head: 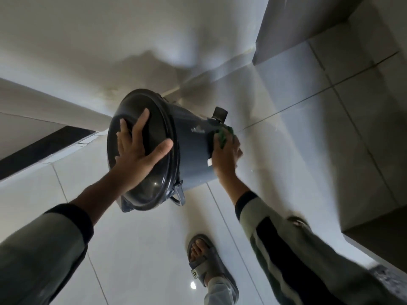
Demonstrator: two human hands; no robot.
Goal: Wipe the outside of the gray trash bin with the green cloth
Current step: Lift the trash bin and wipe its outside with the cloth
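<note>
The gray trash bin (pixel 191 148) stands in the middle of the view, tilted toward me, its dark round lid (pixel 154 190) closed. My left hand (pixel 138 150) lies flat on the lid with fingers spread, pressing on it. My right hand (pixel 226 157) presses the green cloth (pixel 224 137) against the bin's right side wall, low near the foot pedal (pixel 220 114). Only a bunched part of the cloth shows between my fingers and the bin. The right hand is motion-blurred.
The bin sits on a glossy light tiled floor (pixel 297 133) near a white wall corner (pixel 99 62). A tiled step or ledge (pixel 374 227) rises at the right. My sandalled foot (pixel 204 260) is below the bin, another foot (pixel 299 222) further right.
</note>
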